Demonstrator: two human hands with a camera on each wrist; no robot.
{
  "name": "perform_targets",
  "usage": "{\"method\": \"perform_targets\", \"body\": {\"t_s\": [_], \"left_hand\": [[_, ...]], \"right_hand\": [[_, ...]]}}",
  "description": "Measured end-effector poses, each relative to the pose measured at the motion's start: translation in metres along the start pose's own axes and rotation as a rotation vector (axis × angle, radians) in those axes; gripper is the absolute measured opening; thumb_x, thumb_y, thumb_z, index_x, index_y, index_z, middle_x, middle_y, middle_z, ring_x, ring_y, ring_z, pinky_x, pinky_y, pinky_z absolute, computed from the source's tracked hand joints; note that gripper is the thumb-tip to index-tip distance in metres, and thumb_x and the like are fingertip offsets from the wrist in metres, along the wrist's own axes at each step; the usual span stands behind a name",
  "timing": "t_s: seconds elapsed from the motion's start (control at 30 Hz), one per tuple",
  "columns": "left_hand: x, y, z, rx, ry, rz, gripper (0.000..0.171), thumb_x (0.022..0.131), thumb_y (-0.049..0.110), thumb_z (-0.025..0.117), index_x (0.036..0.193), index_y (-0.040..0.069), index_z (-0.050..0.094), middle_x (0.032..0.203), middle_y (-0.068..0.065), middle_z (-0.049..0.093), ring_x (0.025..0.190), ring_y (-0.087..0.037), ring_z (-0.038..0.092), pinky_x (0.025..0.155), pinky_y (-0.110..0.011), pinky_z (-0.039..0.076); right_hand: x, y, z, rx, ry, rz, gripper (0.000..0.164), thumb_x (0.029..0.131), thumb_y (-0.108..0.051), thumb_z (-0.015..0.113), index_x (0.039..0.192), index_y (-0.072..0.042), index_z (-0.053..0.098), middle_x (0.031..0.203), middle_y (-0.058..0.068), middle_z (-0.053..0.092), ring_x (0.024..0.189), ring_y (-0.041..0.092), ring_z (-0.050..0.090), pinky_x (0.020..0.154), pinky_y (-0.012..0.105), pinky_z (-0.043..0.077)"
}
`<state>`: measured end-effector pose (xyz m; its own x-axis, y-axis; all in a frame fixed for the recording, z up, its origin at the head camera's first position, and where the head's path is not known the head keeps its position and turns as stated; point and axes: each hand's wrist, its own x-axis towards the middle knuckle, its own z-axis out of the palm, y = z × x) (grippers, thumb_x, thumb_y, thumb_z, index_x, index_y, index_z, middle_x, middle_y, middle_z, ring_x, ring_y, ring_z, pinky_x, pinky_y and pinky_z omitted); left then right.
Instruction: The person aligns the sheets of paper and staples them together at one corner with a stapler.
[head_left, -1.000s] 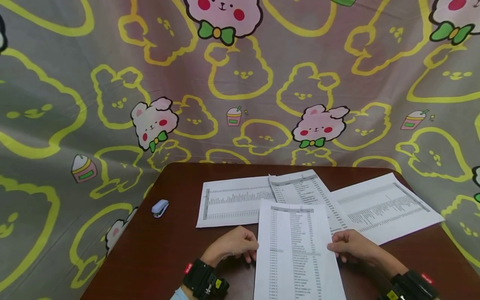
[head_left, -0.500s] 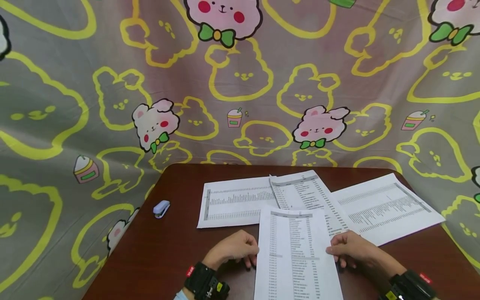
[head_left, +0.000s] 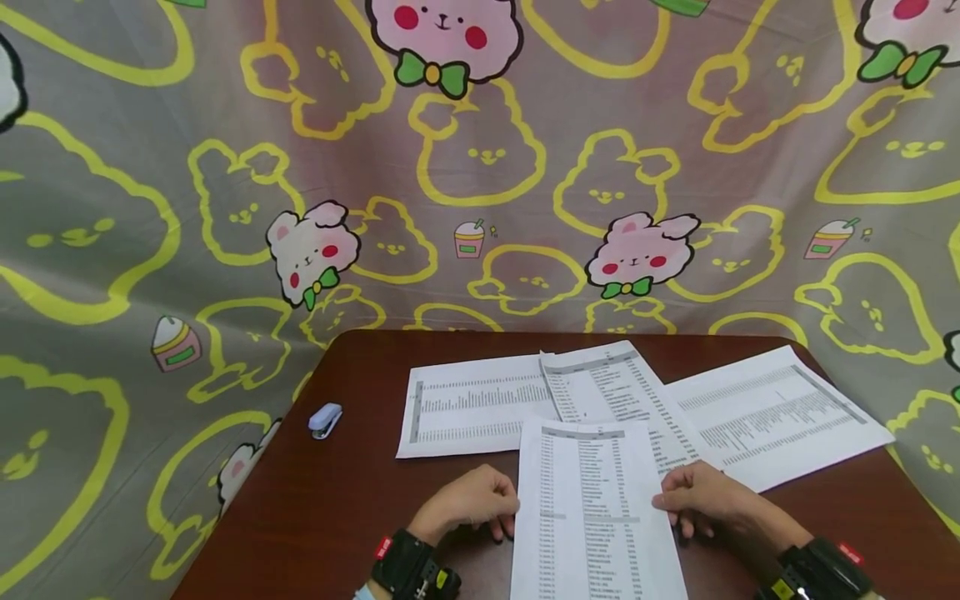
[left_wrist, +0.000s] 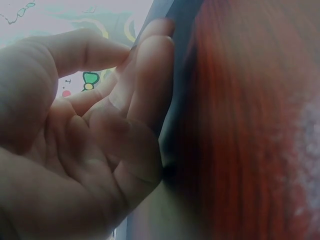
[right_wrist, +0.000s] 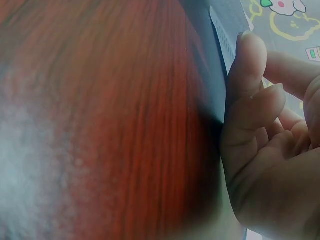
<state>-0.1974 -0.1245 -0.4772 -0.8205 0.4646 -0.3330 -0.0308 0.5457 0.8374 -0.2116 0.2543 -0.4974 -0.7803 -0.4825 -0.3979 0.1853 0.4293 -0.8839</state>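
Note:
A printed sheet of paper [head_left: 566,542] lies between my two hands in the head view, its rows of text facing me. My left hand [head_left: 472,500] pinches its left edge between thumb and fingers, about halfway down. On the opposite edge, my right hand [head_left: 705,497] holds the paper the same way. The left wrist view shows the left hand [left_wrist: 95,130] with its other fingers curled low beside the wood surface. In the right wrist view, the right hand [right_wrist: 275,145] also has curled fingers close to the tabletop, and a sliver of printed paper [right_wrist: 225,40] shows beyond them.
Behind the held sheet lie more printed sheets: one at left [head_left: 465,408], one in the middle [head_left: 607,379] and one at right [head_left: 772,425], partly overlapping. A small pale stapler [head_left: 325,420] sits left on the brown table [head_left: 300,517]. A patterned curtain [head_left: 525,225] hangs behind.
The held sheet has come down slightly toward me, its top edge now lower in the head view. Both hands keep their grip and have sunk a little with it.

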Motion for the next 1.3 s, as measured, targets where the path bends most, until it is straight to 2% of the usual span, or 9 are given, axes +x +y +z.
{"method": "perform_targets", "body": {"t_s": [0.53,0.93,1.3], "left_hand": [[-0.0027,-0.0014,0.0014,0.025,0.000,-0.031,0.013,0.084,0.011,0.060,0.075,0.006,0.069,0.065,-0.009,0.072,0.046,-0.010,0.057,0.038,-0.022,0.028],[-0.0013,-0.0026,-0.0059,0.036,0.024,-0.054,0.023,0.090,0.026,0.067,0.076,0.009,0.070,0.065,-0.006,0.072,0.048,-0.011,0.058,0.039,-0.023,0.030],[0.0006,-0.0049,-0.0049,0.032,0.051,-0.051,0.025,0.090,0.030,0.066,0.076,0.010,0.069,0.065,-0.005,0.071,0.048,-0.011,0.059,0.039,-0.023,0.031]], "right_hand": [[-0.0019,-0.0029,0.0026,-0.014,-0.014,0.009,0.029,0.088,-0.028,0.071,0.088,-0.001,0.063,0.068,0.004,0.068,0.048,0.010,0.059,0.042,0.019,0.039],[-0.0019,-0.0029,-0.0019,-0.011,-0.036,-0.021,0.030,0.092,-0.030,0.065,0.093,0.000,0.066,0.069,0.002,0.068,0.049,0.008,0.059,0.042,0.018,0.040],[-0.0036,-0.0015,-0.0048,-0.025,-0.015,-0.011,0.033,0.096,-0.032,0.061,0.096,0.000,0.068,0.068,0.003,0.068,0.050,0.010,0.061,0.043,0.020,0.043]]}}
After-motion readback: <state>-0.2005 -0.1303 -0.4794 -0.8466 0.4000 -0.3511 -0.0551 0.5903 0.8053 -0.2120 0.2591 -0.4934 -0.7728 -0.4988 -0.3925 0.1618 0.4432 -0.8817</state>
